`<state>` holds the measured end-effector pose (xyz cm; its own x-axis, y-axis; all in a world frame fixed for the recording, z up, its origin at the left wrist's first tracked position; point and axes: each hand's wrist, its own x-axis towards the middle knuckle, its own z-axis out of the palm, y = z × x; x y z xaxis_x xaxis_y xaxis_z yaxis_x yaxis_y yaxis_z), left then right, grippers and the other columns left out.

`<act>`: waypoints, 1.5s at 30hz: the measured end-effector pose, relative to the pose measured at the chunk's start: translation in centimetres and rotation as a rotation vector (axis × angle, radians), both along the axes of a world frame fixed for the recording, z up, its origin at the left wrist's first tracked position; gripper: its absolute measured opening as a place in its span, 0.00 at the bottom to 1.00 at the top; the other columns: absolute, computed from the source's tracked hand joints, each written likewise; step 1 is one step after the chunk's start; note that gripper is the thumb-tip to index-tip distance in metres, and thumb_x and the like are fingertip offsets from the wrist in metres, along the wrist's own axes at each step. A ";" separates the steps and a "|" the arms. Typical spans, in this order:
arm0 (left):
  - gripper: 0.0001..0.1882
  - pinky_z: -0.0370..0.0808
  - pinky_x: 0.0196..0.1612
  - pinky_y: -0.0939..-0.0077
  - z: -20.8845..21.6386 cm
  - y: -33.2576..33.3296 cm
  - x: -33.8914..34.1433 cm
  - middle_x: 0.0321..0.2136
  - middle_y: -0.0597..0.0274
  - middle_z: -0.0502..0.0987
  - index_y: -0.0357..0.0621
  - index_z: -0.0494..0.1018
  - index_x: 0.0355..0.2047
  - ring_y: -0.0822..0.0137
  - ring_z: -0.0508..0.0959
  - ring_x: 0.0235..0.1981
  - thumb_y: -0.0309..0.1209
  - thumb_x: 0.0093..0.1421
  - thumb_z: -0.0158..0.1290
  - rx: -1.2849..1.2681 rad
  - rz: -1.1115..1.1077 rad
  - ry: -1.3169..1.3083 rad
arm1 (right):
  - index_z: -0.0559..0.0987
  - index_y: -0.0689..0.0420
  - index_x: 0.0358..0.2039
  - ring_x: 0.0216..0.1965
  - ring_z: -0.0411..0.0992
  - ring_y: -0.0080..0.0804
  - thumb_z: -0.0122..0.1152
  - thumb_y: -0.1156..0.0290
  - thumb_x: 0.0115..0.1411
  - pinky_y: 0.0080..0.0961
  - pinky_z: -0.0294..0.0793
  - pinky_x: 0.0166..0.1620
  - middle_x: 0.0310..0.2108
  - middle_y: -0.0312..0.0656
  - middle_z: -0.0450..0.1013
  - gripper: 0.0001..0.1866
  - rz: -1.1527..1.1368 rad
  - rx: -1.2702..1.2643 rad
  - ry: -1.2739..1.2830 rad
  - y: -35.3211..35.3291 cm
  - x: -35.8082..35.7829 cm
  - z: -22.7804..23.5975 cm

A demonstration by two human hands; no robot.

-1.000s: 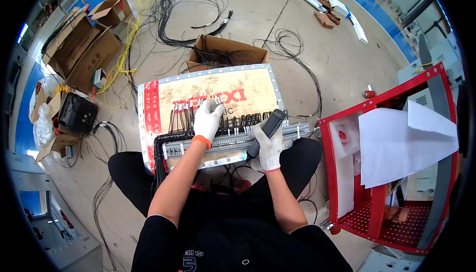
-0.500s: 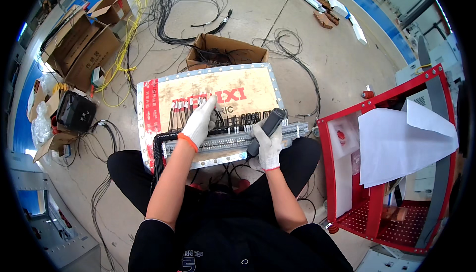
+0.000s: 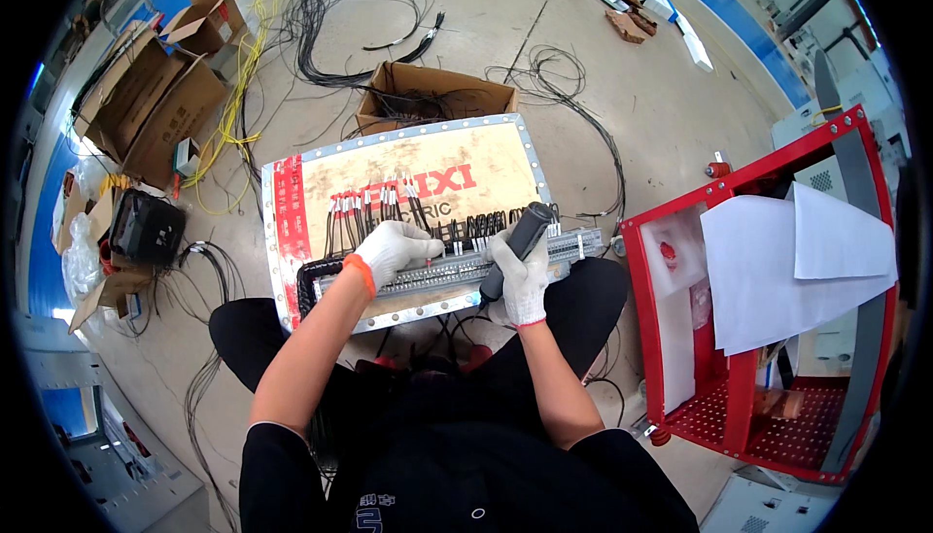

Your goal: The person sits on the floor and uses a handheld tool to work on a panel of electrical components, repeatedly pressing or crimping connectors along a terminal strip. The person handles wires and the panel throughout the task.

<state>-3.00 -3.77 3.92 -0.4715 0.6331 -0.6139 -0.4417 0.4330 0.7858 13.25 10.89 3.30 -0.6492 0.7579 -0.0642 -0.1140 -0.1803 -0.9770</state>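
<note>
My left hand (image 3: 397, 246), in a white glove with an orange cuff, is pinched at the grey terminal strip (image 3: 457, 269); whatever its fingertips hold is hidden. Just beyond it, black wires with white tags (image 3: 355, 210) stand up in a row. More black wires (image 3: 481, 230) bend into the strip further right. My gloved right hand (image 3: 523, 280) is wrapped round a dark grey electric screwdriver (image 3: 528, 232), tilted over the strip's right part. The strip lies on a wooden board (image 3: 369, 159) with a riveted metal edge, across my lap.
Beyond the board stands an open cardboard box (image 3: 389, 76) with black wires inside. A red metal frame (image 3: 743, 407) with white sheets (image 3: 758, 271) on it is at my right. Cardboard boxes (image 3: 155, 115), yellow cable (image 3: 233, 135) and a black case (image 3: 146, 227) lie at left.
My left hand has come down from the tagged wire ends to the terminal strip, its fingers now pinched there. My right hand keeps the screwdriver in nearly the same place.
</note>
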 end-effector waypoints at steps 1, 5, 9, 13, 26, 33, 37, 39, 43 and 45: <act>0.13 0.75 0.34 0.74 -0.3 0.3 0.2 0.24 0.60 0.82 0.34 0.81 0.29 0.71 0.79 0.27 0.34 0.55 0.68 -0.015 -0.020 0.115 | 0.70 0.59 0.39 0.29 0.74 0.23 0.66 0.75 0.57 0.24 0.76 0.36 0.29 0.37 0.73 0.14 -0.006 -0.011 0.000 0.0 0.0 -0.1; 0.20 0.76 0.37 0.66 -0.8 1.6 1.1 0.24 0.54 0.81 0.36 0.82 0.31 0.65 0.80 0.27 0.43 0.53 0.68 -0.251 -0.055 0.599 | 0.70 0.59 0.39 0.29 0.74 0.23 0.67 0.74 0.57 0.24 0.76 0.36 0.29 0.36 0.74 0.14 -0.014 0.051 -0.055 0.2 0.0 -0.8; 0.18 0.75 0.35 0.70 -1.7 1.0 0.7 0.23 0.58 0.81 0.36 0.81 0.28 0.69 0.78 0.26 0.40 0.53 0.69 -0.140 0.054 0.421 | 0.70 0.59 0.39 0.30 0.74 0.23 0.66 0.75 0.58 0.24 0.76 0.37 0.29 0.36 0.74 0.13 0.000 -0.002 -0.007 -0.1 -0.1 -0.1; 0.16 0.74 0.33 0.70 0.0 0.5 0.4 0.22 0.61 0.79 0.37 0.81 0.27 0.71 0.76 0.24 0.39 0.54 0.68 -0.141 -0.103 0.431 | 0.70 0.59 0.39 0.30 0.74 0.23 0.66 0.75 0.58 0.25 0.76 0.38 0.30 0.37 0.74 0.13 0.000 0.005 -0.009 0.1 0.1 -0.3; 0.14 0.75 0.31 0.73 -0.6 1.6 1.0 0.23 0.61 0.82 0.36 0.81 0.30 0.72 0.77 0.23 0.35 0.54 0.69 -0.247 -0.049 0.624 | 0.69 0.59 0.40 0.31 0.73 0.24 0.63 0.75 0.59 0.26 0.76 0.40 0.31 0.36 0.72 0.12 0.027 0.018 -0.021 0.1 0.0 -0.3; 0.14 0.76 0.33 0.72 -1.4 1.2 1.6 0.23 0.58 0.82 0.36 0.82 0.30 0.70 0.79 0.24 0.36 0.52 0.69 -0.199 -0.009 0.705 | 0.69 0.59 0.41 0.31 0.73 0.24 0.63 0.75 0.59 0.26 0.76 0.39 0.31 0.36 0.72 0.13 0.018 0.021 -0.032 -0.1 0.0 0.3; 0.14 0.75 0.33 0.71 -1.1 1.3 2.0 0.22 0.58 0.82 0.36 0.82 0.30 0.70 0.78 0.24 0.36 0.52 0.69 -0.170 0.056 0.701 | 0.70 0.59 0.39 0.29 0.73 0.22 0.65 0.75 0.58 0.23 0.75 0.37 0.29 0.36 0.73 0.13 0.002 0.022 -0.022 -0.1 0.0 0.1; 0.14 0.75 0.32 0.71 -0.8 1.3 2.1 0.22 0.59 0.81 0.36 0.81 0.29 0.71 0.78 0.23 0.36 0.52 0.69 -0.157 0.026 0.701 | 0.70 0.60 0.40 0.29 0.73 0.22 0.65 0.75 0.58 0.23 0.75 0.37 0.29 0.36 0.73 0.14 0.004 0.009 -0.006 -0.1 -0.1 -0.1; 0.14 0.75 0.31 0.70 -0.2 1.6 1.1 0.21 0.59 0.81 0.37 0.81 0.28 0.71 0.77 0.22 0.37 0.53 0.68 -0.198 -0.120 0.666 | 0.69 0.60 0.41 0.29 0.73 0.22 0.67 0.74 0.58 0.23 0.76 0.36 0.29 0.36 0.74 0.15 -0.002 0.015 -0.025 0.0 0.1 -0.3; 0.15 0.74 0.31 0.70 -0.1 1.7 0.9 0.21 0.58 0.81 0.37 0.80 0.27 0.70 0.77 0.22 0.37 0.53 0.68 -0.216 -0.146 0.651 | 0.69 0.60 0.41 0.30 0.74 0.23 0.67 0.73 0.58 0.23 0.76 0.36 0.29 0.36 0.74 0.16 -0.002 0.001 -0.021 0.0 0.1 -0.4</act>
<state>-2.11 -2.11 3.82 -0.7055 0.6135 -0.3547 0.1641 0.6284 0.7604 13.34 10.84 2.92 -0.6461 0.7593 -0.0774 -0.0937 -0.1796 -0.9793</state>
